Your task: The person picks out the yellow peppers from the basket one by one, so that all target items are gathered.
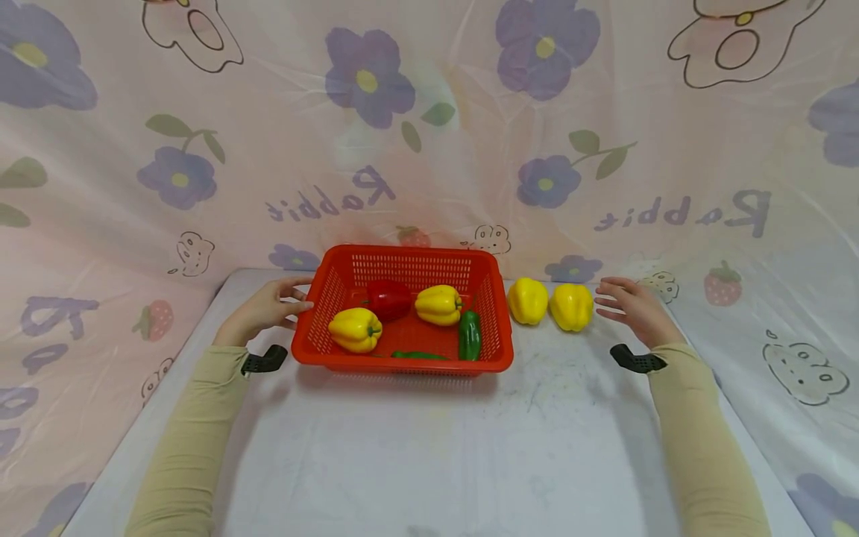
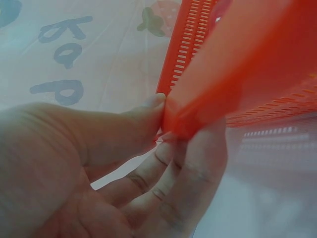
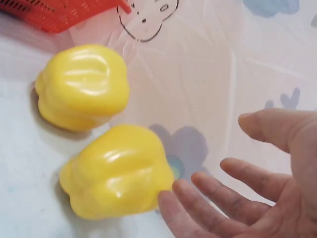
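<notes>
Mirrored "Rabbit" reads twice on the far cloth (image 1: 463, 171). My left grip (image 1: 263, 309) pinches the left rim of one red basket (image 1: 376, 364) on the counter (image 1: 429, 455); inside are two yellow peppers (image 1: 355, 330), one red pepper (image 1: 389, 300), two green peppers (image 1: 470, 335). My right grip (image 1: 636, 309), fingers relaxed, is just right of two more yellow peppers (image 1: 572, 307).

My pale table (image 1: 429, 455), with a red basket (image 1: 403, 367) standing on it.
The basket sits before me towards the back, its long side facing me; just to its right lie a yellow pepper (image 1: 528, 301) and, farther right, a second pepper (image 1: 571, 307) (whether the two touch, I can't tell). Faint smudges (image 1: 542, 391) mark the surface nearer me.
</notes>
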Motion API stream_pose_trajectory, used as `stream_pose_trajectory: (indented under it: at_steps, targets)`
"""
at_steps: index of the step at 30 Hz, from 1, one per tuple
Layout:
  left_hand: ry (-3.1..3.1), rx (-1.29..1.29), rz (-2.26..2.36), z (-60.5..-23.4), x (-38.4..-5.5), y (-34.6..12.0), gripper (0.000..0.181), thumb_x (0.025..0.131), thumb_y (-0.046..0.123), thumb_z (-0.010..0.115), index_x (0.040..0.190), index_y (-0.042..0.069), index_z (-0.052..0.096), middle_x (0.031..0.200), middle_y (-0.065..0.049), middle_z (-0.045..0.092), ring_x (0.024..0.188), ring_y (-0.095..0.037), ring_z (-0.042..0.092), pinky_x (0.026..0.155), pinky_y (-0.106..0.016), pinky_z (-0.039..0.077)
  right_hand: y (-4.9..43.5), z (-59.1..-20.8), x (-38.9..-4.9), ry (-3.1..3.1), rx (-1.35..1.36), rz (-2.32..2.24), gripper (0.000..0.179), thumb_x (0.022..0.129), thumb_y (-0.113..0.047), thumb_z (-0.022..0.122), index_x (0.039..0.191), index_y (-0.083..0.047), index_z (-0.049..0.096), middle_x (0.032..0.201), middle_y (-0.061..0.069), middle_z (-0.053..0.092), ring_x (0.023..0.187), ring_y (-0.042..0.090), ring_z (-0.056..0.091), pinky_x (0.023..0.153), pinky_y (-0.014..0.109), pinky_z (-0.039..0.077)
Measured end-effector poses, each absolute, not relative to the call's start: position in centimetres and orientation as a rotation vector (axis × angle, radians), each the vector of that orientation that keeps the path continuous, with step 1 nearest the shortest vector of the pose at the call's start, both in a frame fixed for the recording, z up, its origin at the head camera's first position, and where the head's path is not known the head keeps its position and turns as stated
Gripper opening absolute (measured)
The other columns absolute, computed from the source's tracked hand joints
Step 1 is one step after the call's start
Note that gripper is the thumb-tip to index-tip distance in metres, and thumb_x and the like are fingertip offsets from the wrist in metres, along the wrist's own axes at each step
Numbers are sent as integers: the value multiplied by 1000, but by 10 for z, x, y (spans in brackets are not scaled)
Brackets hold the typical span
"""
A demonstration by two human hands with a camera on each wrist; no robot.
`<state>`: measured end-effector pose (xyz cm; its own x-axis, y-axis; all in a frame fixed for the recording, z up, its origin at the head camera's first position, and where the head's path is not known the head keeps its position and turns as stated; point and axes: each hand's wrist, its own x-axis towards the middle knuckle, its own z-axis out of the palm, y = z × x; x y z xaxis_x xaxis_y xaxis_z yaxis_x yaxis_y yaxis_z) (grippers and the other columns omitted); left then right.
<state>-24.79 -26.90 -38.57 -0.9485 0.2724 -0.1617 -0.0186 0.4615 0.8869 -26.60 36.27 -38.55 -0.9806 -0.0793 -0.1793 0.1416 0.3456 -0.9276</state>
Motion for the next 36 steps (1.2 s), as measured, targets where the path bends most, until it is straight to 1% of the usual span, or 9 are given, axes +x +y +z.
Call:
stream_pose_trajectory:
  at_steps: [4,9,12,19,24,26,28,31,36]
  targets:
    - [2426,205,1484,-384,-247,-268,60,95,8,58,147,-2,29,114,-27,47,83,-25,62,68,-41,58,354,-380,-265,2442,28,-1693,77,98,-48,45,150,2,17,147,28,26,131,44,34,102,47,36]
    - [2427,186,1473,-383,-247,-268,59,96,5,57,146,-3,29,115,-29,47,83,-26,62,68,-41,58,340,-375,-265,2440,26,-1723,72,98,-46,47,149,-1,22,147,26,28,129,43,37,102,48,37]
    - [2432,183,1469,-383,-246,-267,59,96,7,57,147,-2,29,115,-28,47,84,-25,61,69,-41,58,330,-372,-264,2433,-14,-1719,71,98,-46,48,148,-1,24,147,24,28,129,42,38,103,48,37]
    - [2429,204,1482,-385,-247,-269,62,95,11,60,148,0,29,116,-27,48,85,-25,62,70,-41,58,307,-360,-262,2401,-157,-1733,63,100,-39,47,147,-1,27,146,24,30,129,41,39,102,47,38]
    - [2417,190,1497,-384,-246,-269,60,95,10,60,147,2,31,116,-26,47,85,-26,62,70,-41,58,289,-355,-266,2389,-214,-1707,58,100,-37,49,145,-4,32,145,18,33,127,40,41,101,46,40]
    - [2412,186,1503,-383,-246,-269,60,95,11,60,147,3,31,116,-26,47,85,-27,62,71,-41,58,282,-354,-268,2380,-230,-1699,57,100,-35,50,144,-4,33,144,18,35,127,40,42,99,45,41]
    - [2406,189,1507,-383,-246,-269,60,95,11,60,147,3,31,117,-27,47,86,-27,62,71,-41,58,275,-353,-269,2370,-252,-1692,57,101,-34,49,145,-4,32,145,21,35,128,40,41,99,44,41]
    - [2408,202,1507,-383,-247,-268,61,95,10,60,147,2,31,117,-28,47,86,-26,62,70,-41,58,266,-353,-269,2338,-274,-1693,56,101,-32,48,146,-4,31,145,22,34,129,40,40,100,45,40]
    - [2407,210,1506,-385,-247,-268,61,95,10,60,147,1,30,117,-28,47,85,-25,62,69,-41,58,251,-351,-270,2330,-313,-1685,52,101,-29,50,145,-4,34,144,21,36,127,40,41,101,51,37]
